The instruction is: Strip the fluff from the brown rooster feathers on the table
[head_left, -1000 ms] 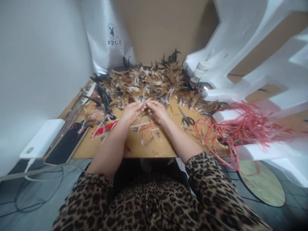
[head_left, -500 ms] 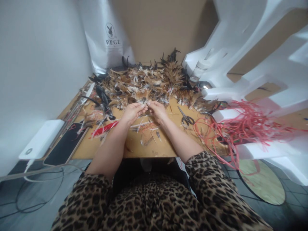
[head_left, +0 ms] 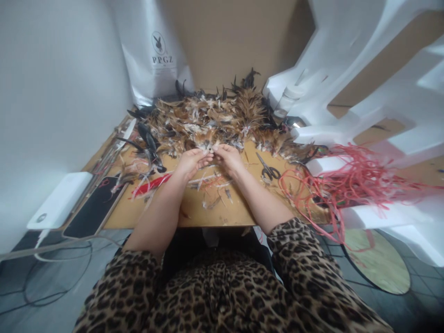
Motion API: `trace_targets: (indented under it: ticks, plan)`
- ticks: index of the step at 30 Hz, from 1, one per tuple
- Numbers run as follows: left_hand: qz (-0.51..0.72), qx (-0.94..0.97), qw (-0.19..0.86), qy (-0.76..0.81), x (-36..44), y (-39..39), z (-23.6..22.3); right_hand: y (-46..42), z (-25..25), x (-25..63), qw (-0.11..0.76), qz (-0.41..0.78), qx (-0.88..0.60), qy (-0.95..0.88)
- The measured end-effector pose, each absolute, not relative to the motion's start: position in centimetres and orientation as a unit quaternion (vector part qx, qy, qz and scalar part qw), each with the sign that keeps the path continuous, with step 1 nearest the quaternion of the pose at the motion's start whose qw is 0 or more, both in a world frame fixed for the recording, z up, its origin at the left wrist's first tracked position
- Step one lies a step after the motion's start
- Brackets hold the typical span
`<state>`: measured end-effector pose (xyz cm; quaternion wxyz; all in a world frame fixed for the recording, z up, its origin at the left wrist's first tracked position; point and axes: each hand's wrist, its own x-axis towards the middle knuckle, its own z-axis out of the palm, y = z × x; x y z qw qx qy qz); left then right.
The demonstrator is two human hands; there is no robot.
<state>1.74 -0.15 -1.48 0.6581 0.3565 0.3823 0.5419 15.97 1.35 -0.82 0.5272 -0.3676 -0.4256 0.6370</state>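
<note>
Both my hands meet at the middle of the table, fingertips nearly touching. My left hand is closed in a pinch on the pale base of a small brown feather bunch. From the other side my right hand pinches the same base between thumb and forefinger. The bunch fans away from me, and its outline blends into the large heap of brown feathers just behind. Whether a thread or tie lies between the fingertips is too small to tell.
Black-handled scissors lie right of my hands. A tangle of red strings hangs over white foam pieces at the right. A red strip, dark phone and white power bank lie left. Feather scraps litter the near tabletop.
My right fingers have shifted very slightly at the feather base. Both hands otherwise stay in the same place, pinching the feather bunch.
</note>
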Motion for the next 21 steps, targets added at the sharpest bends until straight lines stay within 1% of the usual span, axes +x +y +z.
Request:
trace_targets:
  ticks: [7,12,18,21]
  plan:
    - [0.513,0.362,0.676,0.386,1.74,-0.27,-1.33,0.95,-0.38,15.85,0.529,0.568,-0.405,-0.483]
    - [0.499,0.375,0.68,0.385,1.73,-0.29,-1.37,0.72,-0.28,15.72,0.539,0.544,-0.408,-0.497]
    - [0.503,0.395,0.653,0.406,1.83,-0.34,-1.51,0.66,-0.32,15.57,0.534,0.526,-0.414,-0.516]
    - [0.535,0.376,0.632,0.416,1.66,-0.29,-1.15,1.38,-0.34,16.29,0.547,0.498,-0.439,-0.51]
